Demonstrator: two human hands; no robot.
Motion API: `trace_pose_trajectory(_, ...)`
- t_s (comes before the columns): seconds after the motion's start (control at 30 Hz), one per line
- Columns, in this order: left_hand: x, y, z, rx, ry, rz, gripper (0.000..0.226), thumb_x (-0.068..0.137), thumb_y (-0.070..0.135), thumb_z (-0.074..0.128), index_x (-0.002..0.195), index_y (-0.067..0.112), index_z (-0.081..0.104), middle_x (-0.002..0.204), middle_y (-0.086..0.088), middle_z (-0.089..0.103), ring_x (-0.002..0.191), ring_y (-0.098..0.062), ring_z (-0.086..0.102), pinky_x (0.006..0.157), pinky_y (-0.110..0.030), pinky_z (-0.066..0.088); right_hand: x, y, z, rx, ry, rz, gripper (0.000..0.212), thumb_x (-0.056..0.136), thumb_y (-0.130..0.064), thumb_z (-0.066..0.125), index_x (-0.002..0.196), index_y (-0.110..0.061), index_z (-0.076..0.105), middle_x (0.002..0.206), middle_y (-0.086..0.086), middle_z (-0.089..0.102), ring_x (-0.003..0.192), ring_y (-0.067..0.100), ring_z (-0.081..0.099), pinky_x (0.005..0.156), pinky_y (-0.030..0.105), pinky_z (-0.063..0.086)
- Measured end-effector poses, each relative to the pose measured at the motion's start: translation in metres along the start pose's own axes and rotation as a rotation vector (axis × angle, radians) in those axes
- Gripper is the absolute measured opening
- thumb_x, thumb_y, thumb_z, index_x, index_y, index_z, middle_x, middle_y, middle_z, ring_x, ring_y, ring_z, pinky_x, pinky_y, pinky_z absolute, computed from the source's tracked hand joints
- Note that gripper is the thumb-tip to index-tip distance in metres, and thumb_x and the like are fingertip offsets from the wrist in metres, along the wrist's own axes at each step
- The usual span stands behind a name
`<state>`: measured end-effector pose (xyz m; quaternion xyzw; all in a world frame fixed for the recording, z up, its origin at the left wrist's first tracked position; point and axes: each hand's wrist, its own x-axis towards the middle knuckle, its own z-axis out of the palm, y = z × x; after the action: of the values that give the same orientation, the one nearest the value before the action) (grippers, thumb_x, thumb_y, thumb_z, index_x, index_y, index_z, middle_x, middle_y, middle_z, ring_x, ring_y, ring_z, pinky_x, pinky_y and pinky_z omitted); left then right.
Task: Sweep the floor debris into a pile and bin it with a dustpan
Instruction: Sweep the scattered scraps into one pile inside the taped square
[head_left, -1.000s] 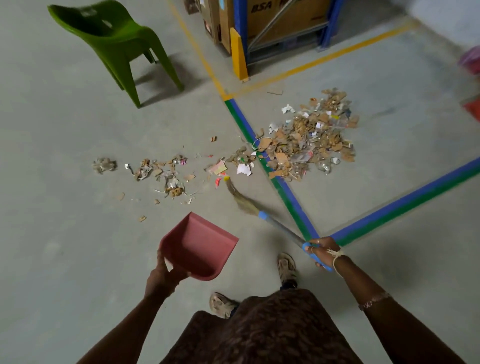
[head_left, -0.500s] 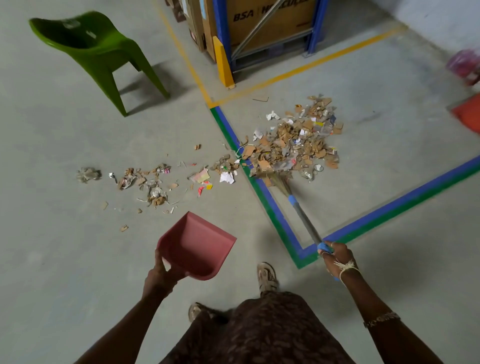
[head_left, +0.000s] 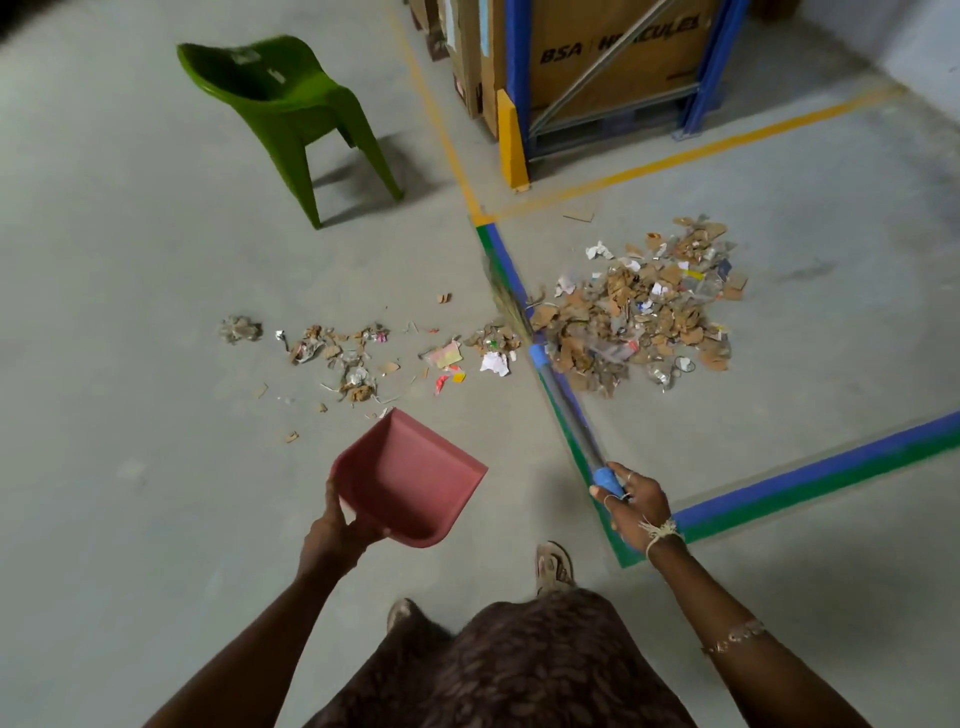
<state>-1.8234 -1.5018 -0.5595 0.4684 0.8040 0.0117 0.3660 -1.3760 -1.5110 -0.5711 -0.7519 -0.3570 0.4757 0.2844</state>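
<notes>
Our right hand (head_left: 636, 506) grips the blue-collared, straw-bristled broom (head_left: 557, 389), its shaft slanting away leftward along the debris pile's (head_left: 644, 306) left edge, while our left hand (head_left: 332, 530) clutches the pink dustpan (head_left: 410, 478)

Left hand (head_left: 332, 530) grips pink dustpan (head_left: 410, 478) at rear edge, pan tilted. Right hand (head_left: 636, 501) grips blue end of broom (head_left: 567, 408); bristles (head_left: 506, 299) blurred over blue-green floor tape (head_left: 810, 480), beside cardboard-scrap pile (head_left: 644, 312). Scattered debris trail (head_left: 353, 364) left of tape. Green plastic chair (head_left: 280, 104) beyond.
</notes>
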Motion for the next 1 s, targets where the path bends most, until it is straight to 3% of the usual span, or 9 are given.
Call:
trace_pose_trajectory(0.17, -0.013, -0.063, -0.020, -0.146, 0.030, -0.098, 0.124, 0.071, 0.057, 0.085, 0.157, 0.042, -0.003, 0.076, -0.006, 0.072, 0.052, -0.024, 0.068, 0.054, -0.036, 0.056, -0.002, -0.047, 0.077, -0.091, -0.175, -0.058, 0.057, 0.084, -0.012, 0.078, 0.136, -0.010, 0.056, 0.058, -0.002, 0.054, 0.032, 0.004, 0.043, 0.039, 0.022, 0.041)
trace_pose_trajectory(0.27, -0.024, -0.113, -0.035, -0.223, 0.044, -0.153, 0.124, 0.072, 0.055, 0.086, 0.158, 0.038, -0.003, 0.073, -0.003, 0.072, 0.050, -0.022, 0.067, 0.049, -0.034, 0.054, -0.006, -0.069, 0.139, -0.172, -0.276, -0.088, 0.058, 0.081, -0.015, 0.081, 0.134, -0.012, 0.057, 0.063, -0.005, 0.057, 0.035, 0.004, 0.048, 0.044, 0.024, 0.044)
trace_pose_trajectory(0.43, -0.030, -0.198, -0.068, -0.334, 0.065, -0.288, 0.124, 0.074, 0.042, 0.089, 0.159, 0.034, -0.002, 0.069, -0.007, 0.070, 0.042, -0.016, 0.058, 0.039, -0.028, 0.047, -0.024, -0.099, 0.272, -0.263, -0.451, -0.088, 0.057, 0.081, -0.014, 0.079, 0.135, -0.014, 0.059, 0.085, 0.009, 0.067, 0.041, 0.015, 0.051, 0.045, 0.026, 0.045)
trace_pose_trajectory(0.63, -0.014, -0.293, -0.122, -0.354, 0.103, -0.309, 0.116, 0.073, 0.040, 0.090, 0.154, 0.036, 0.008, 0.064, 0.002, 0.069, 0.040, -0.019, 0.057, 0.040, -0.030, 0.045, -0.061, -0.133, 0.431, -0.263, -0.557, 0.025, 0.034, 0.085, -0.013, 0.075, 0.116, -0.019, 0.063, 0.067, 0.005, 0.062, 0.044, 0.018, 0.050, 0.039, 0.020, 0.040)
trace_pose_trajectory(0.7, -0.008, -0.318, -0.138, -0.338, 0.105, -0.298, 0.113, 0.072, 0.040, 0.090, 0.153, 0.036, 0.010, 0.059, 0.010, 0.066, 0.046, -0.021, 0.061, 0.046, -0.030, 0.047, -0.068, -0.137, 0.472, -0.214, -0.525, 0.117, 0.021, 0.085, -0.013, 0.073, 0.102, -0.020, 0.062, 0.069, 0.008, 0.061, 0.046, 0.019, 0.049, 0.041, 0.021, 0.040)
trace_pose_trajectory(0.83, 0.006, -0.358, -0.170, -0.318, 0.107, -0.304, 0.117, 0.070, 0.044, 0.091, 0.153, 0.038, 0.008, 0.053, 0.016, 0.063, 0.072, -0.032, 0.073, 0.058, -0.038, 0.050, -0.075, -0.134, 0.526, -0.088, -0.433, 0.261, 0.007, 0.086, -0.008, 0.068, 0.087, -0.001, 0.067, 0.052, 0.006, 0.045, 0.039, 0.018, 0.039, 0.040, 0.023, 0.037)
trace_pose_trajectory(1.0, 0.024, -0.379, -0.191, -0.281, 0.088, -0.284, 0.121, 0.069, 0.049, 0.090, 0.153, 0.041, 0.003, 0.062, 0.013, 0.067, 0.059, -0.027, 0.067, 0.058, -0.038, 0.053, -0.057, -0.125, 0.518, 0.115, -0.198, 0.362, 0.011, 0.089, -0.006, 0.066, 0.081, -0.003, 0.060, 0.057, 0.005, 0.042, 0.043, 0.018, 0.039, 0.037, 0.019, 0.035)
